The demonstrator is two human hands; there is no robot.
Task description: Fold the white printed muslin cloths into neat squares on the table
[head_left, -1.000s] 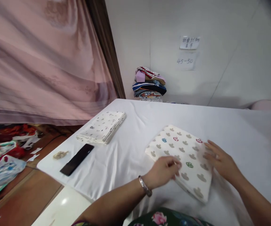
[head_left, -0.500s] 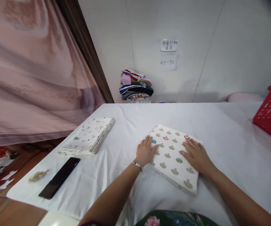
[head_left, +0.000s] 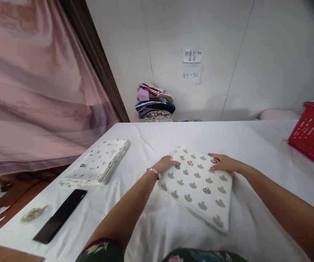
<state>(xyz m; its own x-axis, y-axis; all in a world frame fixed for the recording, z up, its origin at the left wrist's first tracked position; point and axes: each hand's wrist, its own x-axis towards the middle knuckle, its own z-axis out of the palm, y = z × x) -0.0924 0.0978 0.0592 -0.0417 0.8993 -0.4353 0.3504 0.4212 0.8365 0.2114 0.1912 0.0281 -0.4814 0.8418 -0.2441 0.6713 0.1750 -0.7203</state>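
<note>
A folded white cloth printed with grey mushrooms and a few coloured ones lies at an angle on the table before me. My left hand, with a bracelet at the wrist, grips its left edge, thumb on top and the other fingers mostly hidden at the side. At the far right corner my right hand has hold of the cloth, its thumb on the print and a finger along the far edge. Farther left rests another folded white cloth with small dark prints, touched by neither hand.
The white-covered table carries a black phone and a small beige bundle near its left edge. A red basket stands at the right. Behind sits a stack of folded fabrics by the wall; a pink curtain hangs left.
Both hands have gone from lying flat on the mushroom cloth to holding its edges. The cloth now shows more of its print at the left. The view has shifted slightly.
</note>
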